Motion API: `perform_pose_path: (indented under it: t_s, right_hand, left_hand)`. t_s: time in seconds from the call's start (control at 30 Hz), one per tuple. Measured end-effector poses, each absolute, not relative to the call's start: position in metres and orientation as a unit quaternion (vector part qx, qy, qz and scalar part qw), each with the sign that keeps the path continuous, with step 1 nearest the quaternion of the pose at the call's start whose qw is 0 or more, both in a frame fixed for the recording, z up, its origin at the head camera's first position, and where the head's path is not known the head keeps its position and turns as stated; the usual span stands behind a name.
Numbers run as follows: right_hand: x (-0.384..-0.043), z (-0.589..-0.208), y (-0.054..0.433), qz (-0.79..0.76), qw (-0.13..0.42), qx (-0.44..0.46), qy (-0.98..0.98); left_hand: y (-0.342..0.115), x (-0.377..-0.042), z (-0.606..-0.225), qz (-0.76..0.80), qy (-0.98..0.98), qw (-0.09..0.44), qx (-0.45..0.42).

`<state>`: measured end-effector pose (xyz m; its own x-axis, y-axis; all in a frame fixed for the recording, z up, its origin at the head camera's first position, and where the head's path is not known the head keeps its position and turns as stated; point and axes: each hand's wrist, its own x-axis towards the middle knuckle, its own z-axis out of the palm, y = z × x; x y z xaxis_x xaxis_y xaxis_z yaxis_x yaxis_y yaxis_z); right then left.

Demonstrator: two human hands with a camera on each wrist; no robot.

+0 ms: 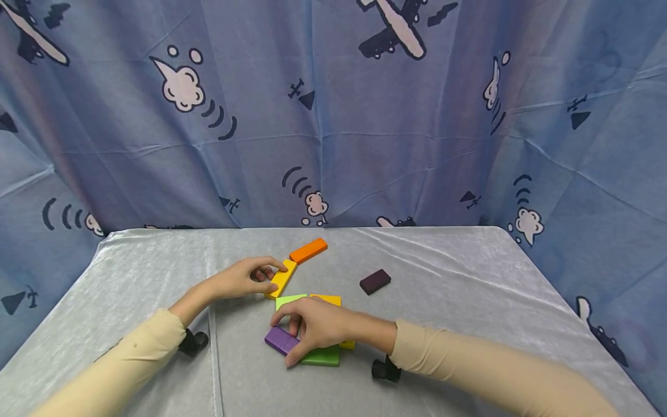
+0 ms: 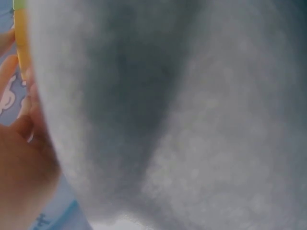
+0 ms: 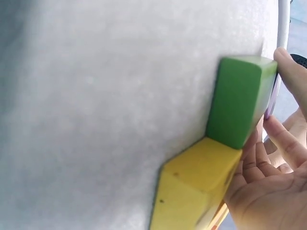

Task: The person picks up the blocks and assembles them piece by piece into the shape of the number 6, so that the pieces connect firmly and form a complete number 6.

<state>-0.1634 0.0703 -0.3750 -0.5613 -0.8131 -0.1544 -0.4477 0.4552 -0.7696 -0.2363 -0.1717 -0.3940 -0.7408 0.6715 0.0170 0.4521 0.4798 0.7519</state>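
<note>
With thumb and fingertips, my left hand [image 1: 237, 279] pinches a yellow block [image 1: 283, 279] lying at a slant on the table. An orange block [image 1: 308, 251] lies against or very close to its far end. My right hand [image 1: 328, 321] holds a purple block [image 1: 280, 340] between thumb and index finger, at the left of several flat blocks. Among these are a light green block [image 1: 288, 300], an amber block [image 1: 329, 299], a green block [image 1: 324, 356] and a yellow block [image 1: 347, 344], partly hidden under the right hand. In the right wrist view the green block [image 3: 235, 103] touches the yellow one [image 3: 192, 179].
A dark brown block [image 1: 375, 281] lies alone to the right of the others. Pale grey cloth [image 1: 469, 324] with creases covers the table. Behind it hangs a blue curtain [image 1: 333, 104] with printed planes and clouds. Wrist cameras [image 1: 194, 343] sit low by both sleeves.
</note>
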Motion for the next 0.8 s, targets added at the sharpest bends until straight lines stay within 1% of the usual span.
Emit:
perform_pose_path:
  t_s: [0.57,0.8]
  right_hand:
    - [-0.165,-0.374,0.074,-0.355,0.273,-0.398,0.801]
    - [-0.168,-0.362,0.085,-0.372,0.273,-0.380,0.802]
  left_hand:
    - [-0.171,-0.235,-0.394,0.387,0.849,0.143,0.330]
    - [-0.171,-0.234,-0.391,0.393,0.847,0.146,0.328]
